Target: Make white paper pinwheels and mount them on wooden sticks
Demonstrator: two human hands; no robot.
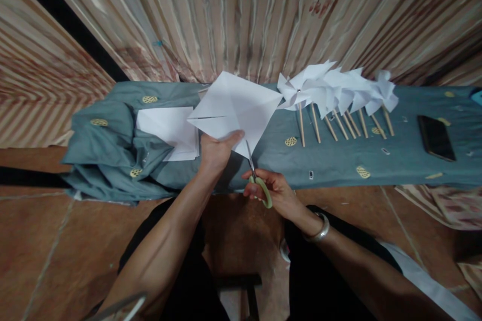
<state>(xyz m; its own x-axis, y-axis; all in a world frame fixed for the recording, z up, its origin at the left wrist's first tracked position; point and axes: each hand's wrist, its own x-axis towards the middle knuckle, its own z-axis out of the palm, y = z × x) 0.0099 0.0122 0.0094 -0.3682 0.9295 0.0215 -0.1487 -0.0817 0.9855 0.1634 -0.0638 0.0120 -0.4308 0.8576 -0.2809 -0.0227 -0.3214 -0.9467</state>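
My left hand (218, 150) grips a square sheet of white paper (241, 100) by its lower edge, thumb on top. The sheet is turned like a diamond, with creases and a slit running in from its left corner. Scissors (263, 194) with light green handles are in my right hand (276, 188), fingers through the loops. Their blades meet the paper near its bottom corner. Just left of the sheet, a stack of white paper (169, 128) lies on the cloth, partly covered by a fold of it.
Several white paper pinwheels (331, 88) on wooden sticks lie in a row to the right. Beyond them is a dark phone (437, 138). A green patterned cloth (244, 173) covers the narrow table; a pleated curtain (226, 20) hangs behind.
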